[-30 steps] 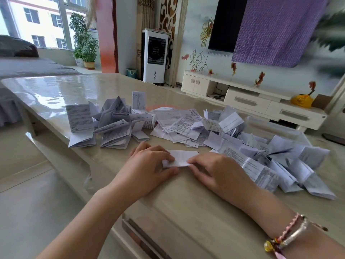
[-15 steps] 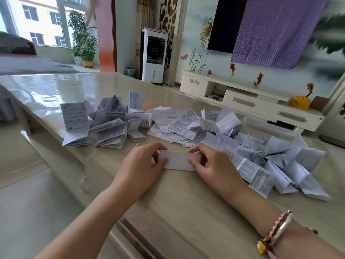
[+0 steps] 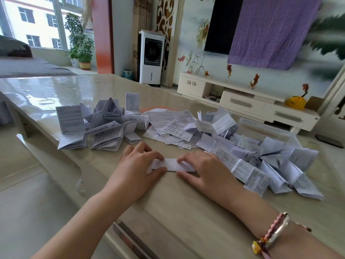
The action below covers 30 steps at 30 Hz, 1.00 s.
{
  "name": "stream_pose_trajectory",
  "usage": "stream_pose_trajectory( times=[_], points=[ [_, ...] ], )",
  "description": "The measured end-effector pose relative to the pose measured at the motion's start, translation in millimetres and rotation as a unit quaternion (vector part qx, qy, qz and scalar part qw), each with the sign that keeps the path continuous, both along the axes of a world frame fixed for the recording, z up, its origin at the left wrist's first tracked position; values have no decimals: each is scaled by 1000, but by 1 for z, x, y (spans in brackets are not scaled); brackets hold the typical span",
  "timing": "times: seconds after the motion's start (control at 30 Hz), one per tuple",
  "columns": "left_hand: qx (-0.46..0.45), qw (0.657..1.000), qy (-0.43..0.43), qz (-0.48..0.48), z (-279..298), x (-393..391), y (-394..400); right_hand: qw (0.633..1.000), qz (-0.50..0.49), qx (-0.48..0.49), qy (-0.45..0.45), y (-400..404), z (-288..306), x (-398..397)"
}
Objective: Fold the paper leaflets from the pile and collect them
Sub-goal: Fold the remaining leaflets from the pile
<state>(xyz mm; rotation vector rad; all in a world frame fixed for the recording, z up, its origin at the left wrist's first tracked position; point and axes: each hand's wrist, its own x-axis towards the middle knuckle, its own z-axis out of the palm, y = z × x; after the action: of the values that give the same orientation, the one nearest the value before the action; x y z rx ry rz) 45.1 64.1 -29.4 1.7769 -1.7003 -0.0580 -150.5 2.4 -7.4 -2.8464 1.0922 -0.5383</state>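
A narrow white leaflet [image 3: 172, 164] lies flat on the beige table [image 3: 186, 212] in front of me, with a crease down its middle. My left hand [image 3: 138, 172] pinches its left end between thumb and curled fingers. My right hand [image 3: 203, 171] holds its right end the same way, fingertips on top and thumb along the near edge. Behind and to the right spreads a pile of loose leaflets [image 3: 242, 146]. A group of folded leaflets [image 3: 97, 128] sits at the left.
A clear plastic box [image 3: 268, 128] stands behind the pile at the right. The table's left edge [image 3: 56, 165] drops to the floor beside my left arm. A white TV cabinet [image 3: 242, 101] and an air cooler [image 3: 152, 57] stand beyond the table.
The leaflet was turned and folded from a wider sheet into a narrow strip. Both hands shifted along it and now pinch its two ends.
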Motion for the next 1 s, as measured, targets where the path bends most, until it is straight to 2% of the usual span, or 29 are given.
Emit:
stream_pose_trajectory(
  times=[0.2,0.37,0.43,0.53,0.67,0.8,1.0],
  points=[
    [-44,999,-1,15,1,-2,0,995,-10,-91,36,4,3,2],
    [-57,997,31,-37,3,-7,-1,990,-30,-132,41,4,3,7],
    [-51,997,30,-45,1,-8,-1,993,-22,-108,34,3,1,6],
    [-54,997,43,-44,3,-9,-1,998,6,-56,-30,1,-1,4],
    [-65,989,107,-79,10,-16,-2,994,45,-4,-103,3,-3,3],
    [-67,971,190,-131,15,-25,0,977,44,85,-191,6,-1,3],
    [-45,964,242,-102,16,-22,-1,948,14,173,-267,10,5,5]
  ],
)
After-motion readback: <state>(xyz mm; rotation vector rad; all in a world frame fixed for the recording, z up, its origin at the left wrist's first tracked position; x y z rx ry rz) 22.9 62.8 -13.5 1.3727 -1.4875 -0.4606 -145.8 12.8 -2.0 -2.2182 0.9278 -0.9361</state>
